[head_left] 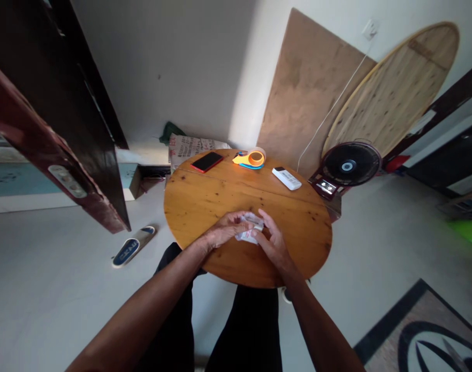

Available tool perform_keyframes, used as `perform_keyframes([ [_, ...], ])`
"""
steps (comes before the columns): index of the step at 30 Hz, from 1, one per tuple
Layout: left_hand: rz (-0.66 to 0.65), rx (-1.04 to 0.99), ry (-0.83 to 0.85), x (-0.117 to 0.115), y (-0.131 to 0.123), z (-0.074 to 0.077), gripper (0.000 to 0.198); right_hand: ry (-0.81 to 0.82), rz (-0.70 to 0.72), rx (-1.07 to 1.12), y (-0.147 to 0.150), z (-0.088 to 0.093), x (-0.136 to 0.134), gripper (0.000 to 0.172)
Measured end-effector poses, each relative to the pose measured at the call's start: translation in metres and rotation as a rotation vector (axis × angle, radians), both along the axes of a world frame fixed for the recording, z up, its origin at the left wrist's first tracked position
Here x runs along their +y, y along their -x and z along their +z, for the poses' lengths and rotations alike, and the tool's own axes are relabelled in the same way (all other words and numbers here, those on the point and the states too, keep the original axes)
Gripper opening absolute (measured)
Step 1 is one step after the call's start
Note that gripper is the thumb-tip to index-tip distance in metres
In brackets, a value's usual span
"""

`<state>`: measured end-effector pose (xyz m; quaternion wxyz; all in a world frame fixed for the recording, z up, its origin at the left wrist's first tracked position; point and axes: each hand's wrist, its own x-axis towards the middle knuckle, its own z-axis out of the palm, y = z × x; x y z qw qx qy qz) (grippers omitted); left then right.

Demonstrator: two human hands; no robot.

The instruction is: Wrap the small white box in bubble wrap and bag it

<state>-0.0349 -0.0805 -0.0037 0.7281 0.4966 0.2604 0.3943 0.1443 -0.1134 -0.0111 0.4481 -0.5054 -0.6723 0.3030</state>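
A small clear plastic box [246,235] with a whitish, pink-marked side is between my hands, just over the front half of the round wooden table [216,194]. My left hand [226,229] grips it from the left, thumb laid across its front. From the right, my right hand [273,242] holds it with the thumb against the near side and the fingers by the far edge. What the box contains is too small to make out.
Along the table's far side lie a phone [207,161] with a red edge, an orange-and-blue tape dispenser [251,159] and a white oblong device [286,178]. A fan [350,164] stands right of the table. A slipper [133,248] lies on the floor near the door [65,124].
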Motion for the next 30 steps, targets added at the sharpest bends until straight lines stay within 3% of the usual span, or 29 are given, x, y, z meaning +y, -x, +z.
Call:
perform_keyframes([
  [11,0.07,-0.041,0.052,0.003,-0.001,-0.004,0.055,-0.097,-0.019,-0.058,0.005,0.003,-0.005,0.056],
  [17,0.053,-0.049,0.069,0.003,-0.002,-0.004,0.055,-0.127,-0.031,0.046,-0.001,0.01,-0.003,0.038],
  [23,0.018,-0.026,0.04,0.003,-0.001,-0.004,0.052,-0.049,-0.038,0.169,-0.001,0.015,0.004,0.029],
  [30,0.004,-0.039,0.038,0.0,-0.001,-0.001,0.05,-0.109,-0.055,0.045,0.001,0.032,0.024,0.014],
])
